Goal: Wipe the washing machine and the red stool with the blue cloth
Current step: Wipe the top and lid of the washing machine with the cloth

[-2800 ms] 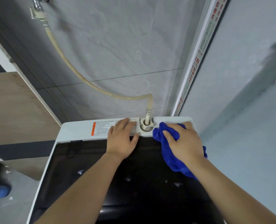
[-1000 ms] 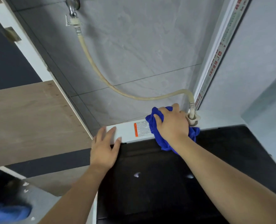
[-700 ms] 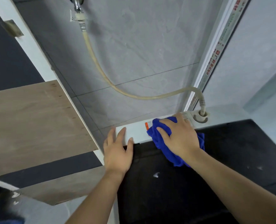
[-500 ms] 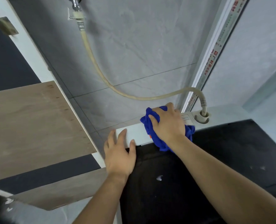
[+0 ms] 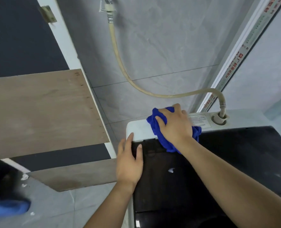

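Observation:
The washing machine (image 5: 139, 129) has a white top rim and a black glass lid (image 5: 219, 162). A bunched blue cloth (image 5: 158, 129) lies on the white rear strip near the back left corner, and my right hand (image 5: 174, 124) presses down on it with fingers curled over it. Flat on the lid's left edge rests my left hand (image 5: 130, 163), fingers spread, holding nothing. The red stool is not in view.
A beige hose (image 5: 120, 60) runs from a wall tap (image 5: 109, 7) to the inlet fitting (image 5: 219, 118) on the machine's rear right. A wooden panel (image 5: 37, 109) and white door frame (image 5: 67, 46) stand left. A blue object (image 5: 8, 207) lies on the floor.
My right hand has slid the blue cloth leftward along the white rear strip, away from the hose inlet toward the back left corner. My left hand shifted down onto the lid's left edge.

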